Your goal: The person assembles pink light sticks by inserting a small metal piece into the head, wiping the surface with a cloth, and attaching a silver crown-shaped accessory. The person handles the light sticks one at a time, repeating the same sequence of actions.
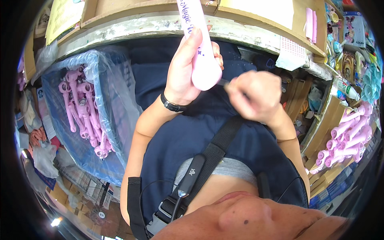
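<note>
Pink and smooth, a plastic handle point(202, 48) is resting in the left hand point(182, 70), fingers wrapping it, seemingly to steady it with the rounded end point(205, 80) bare, above dark-blue cloth point(149, 78); the handle's far end is running out of view; the right hand point(256, 95) is sitting closed nearby, apparently gripping a slim tool point(222, 82), blurring too much to identify.

Left hand point(180, 74) at 12 o'clock: fingers point(216, 50) curled, thumb point(190, 45) toward 1 o'clock. Right hand point(258, 94) at 2 o'clock: fisted, blurred. Left forearm point(151, 122) slants toward 1 o'clock, right forearm point(286, 130) toward 11.
</note>
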The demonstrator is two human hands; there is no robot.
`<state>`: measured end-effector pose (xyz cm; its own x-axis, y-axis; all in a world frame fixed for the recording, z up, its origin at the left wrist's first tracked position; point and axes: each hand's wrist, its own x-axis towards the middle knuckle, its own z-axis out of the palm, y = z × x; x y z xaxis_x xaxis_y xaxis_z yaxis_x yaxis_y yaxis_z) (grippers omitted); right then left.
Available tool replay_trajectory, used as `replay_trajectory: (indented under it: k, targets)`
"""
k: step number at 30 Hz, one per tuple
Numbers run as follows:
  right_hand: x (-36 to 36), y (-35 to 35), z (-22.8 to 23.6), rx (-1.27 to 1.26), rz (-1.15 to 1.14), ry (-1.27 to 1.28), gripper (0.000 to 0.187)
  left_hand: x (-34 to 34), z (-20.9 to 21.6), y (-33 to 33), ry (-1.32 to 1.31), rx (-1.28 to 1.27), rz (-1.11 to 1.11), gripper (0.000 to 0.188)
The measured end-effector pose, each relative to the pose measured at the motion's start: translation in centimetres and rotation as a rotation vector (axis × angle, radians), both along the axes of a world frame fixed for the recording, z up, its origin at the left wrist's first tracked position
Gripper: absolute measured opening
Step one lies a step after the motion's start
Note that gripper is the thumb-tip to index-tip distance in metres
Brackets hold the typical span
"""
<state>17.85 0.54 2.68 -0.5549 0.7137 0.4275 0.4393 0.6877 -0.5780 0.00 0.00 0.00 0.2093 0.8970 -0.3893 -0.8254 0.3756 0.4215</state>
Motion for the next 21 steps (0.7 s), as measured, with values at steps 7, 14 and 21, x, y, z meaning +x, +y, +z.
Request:
replay_trajectory:
  k: [7,14,21]
  targets:
    - [-0.1,0.7,0.1,0.022,0.043,0.060,0.016,-0.1,-0.8,-0.1,0.015,0.028,-0.024,0.049]
    - [0.1,1.0,-0.3,0.051,-0.032,0.012,0.016,-0.3,-0.8,-0.2,0.068,0.039,-0.030,0.052]
    - [0.0,0.8,-0.9,0.031,-0.108,0.029,0.016,-0.5,-1.0,-0.3,-0.093,0.006,0.019,0.042]
